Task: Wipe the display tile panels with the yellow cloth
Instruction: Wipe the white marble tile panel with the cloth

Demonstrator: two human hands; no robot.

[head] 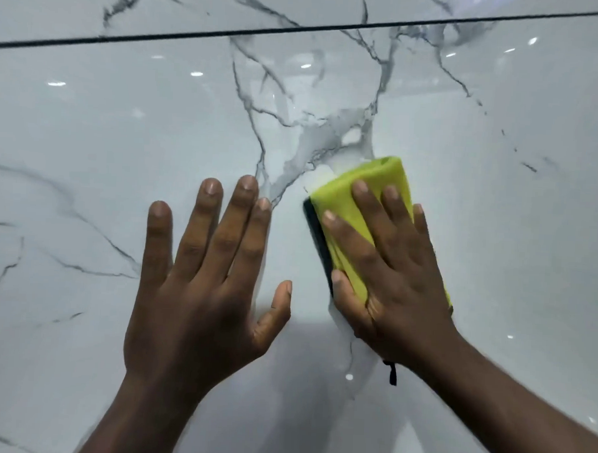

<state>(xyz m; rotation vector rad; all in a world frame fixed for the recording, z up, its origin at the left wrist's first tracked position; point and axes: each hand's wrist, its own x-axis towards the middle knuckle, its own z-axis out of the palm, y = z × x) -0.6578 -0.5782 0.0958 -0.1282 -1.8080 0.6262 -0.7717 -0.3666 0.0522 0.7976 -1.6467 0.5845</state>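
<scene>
A glossy white tile panel (123,143) with grey marble veins fills the view. My right hand (388,274) lies flat on a folded yellow cloth (371,185), fingers straight, pressing it against the panel right of centre. A dark layer of the cloth shows along its left edge. My left hand (202,280) rests flat on the bare panel just left of the cloth, fingers spread and straight, holding nothing.
A thin dark joint line (299,29) runs across the top, with a second marbled panel (197,6) above it. Ceiling lights reflect as bright spots on the gloss. A short dark strap (392,372) hangs below my right wrist.
</scene>
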